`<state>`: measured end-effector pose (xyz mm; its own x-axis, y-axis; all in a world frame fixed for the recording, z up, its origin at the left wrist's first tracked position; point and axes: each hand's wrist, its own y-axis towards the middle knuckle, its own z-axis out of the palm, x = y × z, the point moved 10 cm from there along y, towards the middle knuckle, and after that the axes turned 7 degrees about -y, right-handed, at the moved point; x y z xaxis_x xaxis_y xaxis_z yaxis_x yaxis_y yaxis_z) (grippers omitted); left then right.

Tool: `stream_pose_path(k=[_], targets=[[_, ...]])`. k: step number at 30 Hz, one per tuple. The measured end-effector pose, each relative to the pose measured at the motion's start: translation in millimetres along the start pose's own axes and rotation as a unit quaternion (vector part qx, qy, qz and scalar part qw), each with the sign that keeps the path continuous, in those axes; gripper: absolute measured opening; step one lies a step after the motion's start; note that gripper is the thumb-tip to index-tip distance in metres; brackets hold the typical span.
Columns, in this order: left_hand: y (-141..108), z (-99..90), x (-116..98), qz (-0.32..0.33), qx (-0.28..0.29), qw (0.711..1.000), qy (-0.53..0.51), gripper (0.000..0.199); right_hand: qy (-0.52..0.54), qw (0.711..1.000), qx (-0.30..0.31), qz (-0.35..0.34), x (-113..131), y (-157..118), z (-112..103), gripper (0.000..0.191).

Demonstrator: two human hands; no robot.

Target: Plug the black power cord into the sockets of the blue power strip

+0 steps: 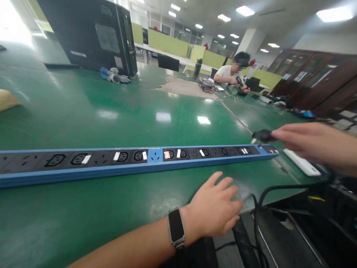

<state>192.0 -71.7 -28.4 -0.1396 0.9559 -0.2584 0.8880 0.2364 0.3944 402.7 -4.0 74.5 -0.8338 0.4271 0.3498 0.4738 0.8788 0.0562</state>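
A long blue power strip [155,155] with black sockets and small white stickers lies across the green table. My right hand [312,143] grips a black plug [262,136] with its fingertips, just above the strip's right end. A black cable [287,187] hangs below that hand over the table edge. My left hand [216,204], with a smartwatch [176,226] on the wrist, is spread near the table's front edge, below the strip, and holds nothing.
A black computer case [92,37] stands at the back left, with gloves [115,75] beside it. A person [225,72] sits at the far side holding a dark tool. A white object [302,163] lies right of the strip. Metal chair parts show below the table edge.
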Motion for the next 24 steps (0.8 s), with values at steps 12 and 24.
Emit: stream_pose_path(k=[12,24], targets=[[-49,-55.7,128,-0.285,-0.069,0.943,0.155,0.044,-0.171,0.980,0.056,-0.083,1,39,95,0.043],[-48,-54.0,123,-0.272,-0.072,0.944,0.171,0.047,-0.372,0.924,0.048,-0.069,9,2,116,0.052]])
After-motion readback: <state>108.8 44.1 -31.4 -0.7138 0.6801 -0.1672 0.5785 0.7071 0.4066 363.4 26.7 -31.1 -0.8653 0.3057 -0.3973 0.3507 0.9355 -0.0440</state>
